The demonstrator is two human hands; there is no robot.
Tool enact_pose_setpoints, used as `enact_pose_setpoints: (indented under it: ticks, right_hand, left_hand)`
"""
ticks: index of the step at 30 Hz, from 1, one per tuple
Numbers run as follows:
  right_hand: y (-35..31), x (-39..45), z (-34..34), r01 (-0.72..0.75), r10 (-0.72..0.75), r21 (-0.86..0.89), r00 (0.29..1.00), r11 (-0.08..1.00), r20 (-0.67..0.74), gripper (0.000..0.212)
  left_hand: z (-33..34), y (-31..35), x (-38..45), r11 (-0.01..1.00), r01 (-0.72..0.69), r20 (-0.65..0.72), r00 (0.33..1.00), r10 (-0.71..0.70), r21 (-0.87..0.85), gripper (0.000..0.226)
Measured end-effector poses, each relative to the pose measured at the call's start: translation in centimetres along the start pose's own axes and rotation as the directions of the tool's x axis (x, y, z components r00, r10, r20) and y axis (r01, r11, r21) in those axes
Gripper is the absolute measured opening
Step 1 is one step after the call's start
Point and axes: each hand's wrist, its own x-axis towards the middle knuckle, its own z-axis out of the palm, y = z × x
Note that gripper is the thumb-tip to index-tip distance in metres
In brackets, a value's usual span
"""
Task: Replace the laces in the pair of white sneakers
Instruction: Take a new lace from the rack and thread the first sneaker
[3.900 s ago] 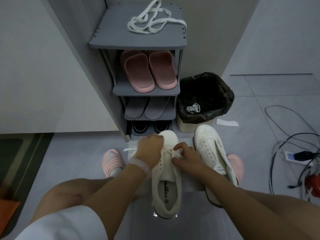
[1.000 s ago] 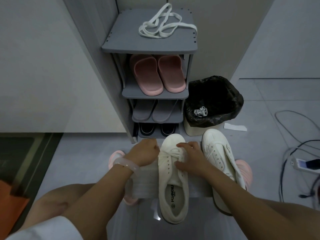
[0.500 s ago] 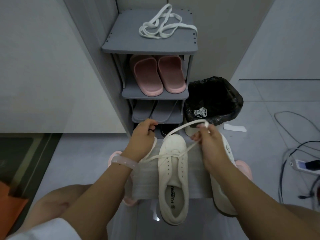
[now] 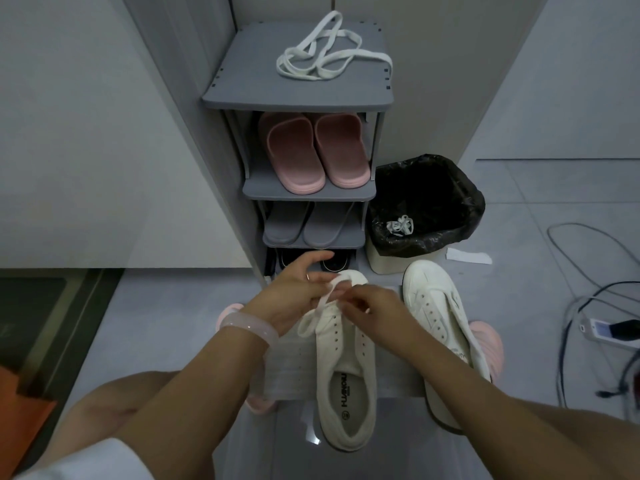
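White sneaker (image 4: 346,368) lies on the floor at centre, toe pointing far, heel near, insole print visible. A white lace (image 4: 325,299) runs out of its far eyelets, forming a loop over the toe area. Left hand (image 4: 294,292) pinches the lace loop, index finger stretched out toward the far side; a pale bracelet (image 4: 247,325) sits on that wrist. Right hand (image 4: 374,306) has its fingers curled, pinching the same lace just right of the left hand, over the sneaker's far eyelets. Both hands touch or nearly touch above the toe.

Second white sneaker (image 4: 443,327) lies just right of the first, toe far, eyelets bare, partly under the right forearm. A pale flat sheet (image 4: 287,372) lies under the centre sneaker, on its left. Pink slippers on the person's feet show at left (image 4: 227,313) and right (image 4: 488,344).

Far centre stands a grey shoe rack (image 4: 298,98); a loose white lace bundle (image 4: 329,53) lies on its top shelf. Pink slippers (image 4: 311,150) are on the next shelf, grey slippers (image 4: 308,223) below, dark shoes at the bottom, partly hidden. Right of the rack is a bin with black liner (image 4: 426,206), a small white lace wad (image 4: 400,226) inside. Cables (image 4: 571,306) and a power strip (image 4: 602,329) at far right.
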Motion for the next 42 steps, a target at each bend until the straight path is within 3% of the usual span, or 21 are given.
enact_pose_setpoints:
  ticks: [2, 4, 7, 11, 15, 18, 21, 23, 25, 26, 28, 30, 32, 35, 37, 40, 42]
  right_hand:
    - [-1.0, -0.1, 0.4, -0.04, 0.002, 0.262, 0.99, 0.964, 0.144, 0.019]
    - [-1.7, -0.3, 0.6, -0.157, 0.032, 0.469, 0.964, 0.869, 0.263, 0.014]
    - [-1.5, -0.4, 0.8, -0.218, 0.004, 0.581, 0.938, 0.785, 0.346, 0.014]
    - [-1.7, -1.0, 0.4, -0.137, -0.089, 0.513, 0.916, 0.848, 0.392, 0.018]
    - [-2.1, -1.4, 0.2, -0.034, -0.134, 0.339, 0.878, 0.94, 0.459, 0.024]
    - [-2.3, -1.7, 0.1, 0.108, -0.181, 0.16, 0.796, 0.981, 0.577, 0.023]
    - [-2.5, -2.0, 0.3, 0.123, -0.153, 0.092, 0.734, 0.988, 0.662, 0.022]
    - [-2.4, -1.9, 0.3, 0.101, -0.138, 0.094, 0.754, 0.99, 0.642, 0.018]
    - [-2.4, -1.3, 0.3, -0.071, -0.086, 0.284, 0.86, 0.956, 0.503, 0.025]
    - [-2.3, -0.9, 0.2, -0.219, 0.006, 0.47, 0.911, 0.855, 0.412, 0.029]
    - [-2.2, -0.1, -0.4, -0.42, 0.18, 0.74, 0.905, 0.526, 0.386, 0.042]
    - [-1.8, 0.2, -0.7, -0.469, 0.194, 0.819, 0.883, 0.332, 0.427, 0.05]
    - [-1.6, 0.2, -1.0, -0.417, 0.214, 0.874, 0.904, 0.25, 0.37, 0.04]
    - [-1.7, 0.2, -1.1, -0.262, 0.274, 0.895, 0.947, 0.361, 0.167, 0.029]
    - [-1.8, 0.0, -1.2, -0.188, 0.245, 0.879, 0.966, 0.439, 0.084, 0.023]
    - [-2.1, -0.3, -0.9, -0.128, 0.146, 0.822, 0.988, 0.555, 0.056, 0.018]
    - [-2.4, -0.4, -0.5, -0.113, 0.094, 0.786, 0.993, 0.608, 0.07, 0.012]
  left_hand:
    - [-0.1, 0.4, 0.0, 0.979, -0.032, -0.016, 0.999, 0.029, -0.202, 0.042]
    - [-0.3, 0.7, 0.1, 0.955, -0.049, -0.031, 0.999, 0.042, -0.294, 0.04]
    - [-0.4, 0.6, 0.0, 0.947, -0.034, 0.006, 0.999, 0.038, -0.319, 0.041]
    - [-0.7, 1.1, 0.1, 0.926, -0.015, 0.019, 1.0, 0.024, -0.377, 0.035]
    - [-1.9, 2.1, 0.8, 0.895, -0.059, -0.124, 0.992, 0.005, -0.442, 0.02]
    - [-2.9, 2.6, 1.1, 0.904, -0.123, -0.222, 0.975, 0.032, -0.409, 0.023]
    - [-3.1, 2.9, 1.0, 0.932, -0.139, -0.28, 0.959, 0.042, -0.335, 0.027]
    - [-2.8, 2.9, 0.6, 0.972, -0.121, -0.267, 0.961, 0.064, -0.202, 0.023]
    - [-2.0, 2.7, 0.0, 0.995, -0.103, -0.164, 0.981, 0.101, -0.002, 0.02]
    - [-1.5, 2.7, -0.4, 0.992, -0.09, -0.071, 0.993, 0.096, 0.085, 0.023]
    - [-0.6, 2.5, -1.4, 0.969, -0.037, 0.144, 0.99, 0.002, 0.244, 0.04]
    - [-0.1, 2.2, -2.0, 0.918, 0.01, 0.282, 0.95, -0.131, 0.396, 0.059]
    - [0.2, 1.9, -2.1, 0.874, 0.031, 0.301, 0.932, -0.2, 0.485, 0.071]
    - [-0.2, 1.8, -1.5, 0.822, 0.076, 0.187, 0.958, -0.217, 0.564, 0.076]
    - [-0.9, 1.9, -1.2, 0.734, 0.091, 0.119, 0.966, -0.229, 0.673, 0.066]
    - [-1.4, 1.8, -0.9, 0.616, 0.106, 0.049, 0.972, -0.229, 0.78, 0.047]
    - [-1.3, 1.5, -0.7, 0.574, 0.021, 0.058, 0.991, -0.12, 0.818, 0.038]
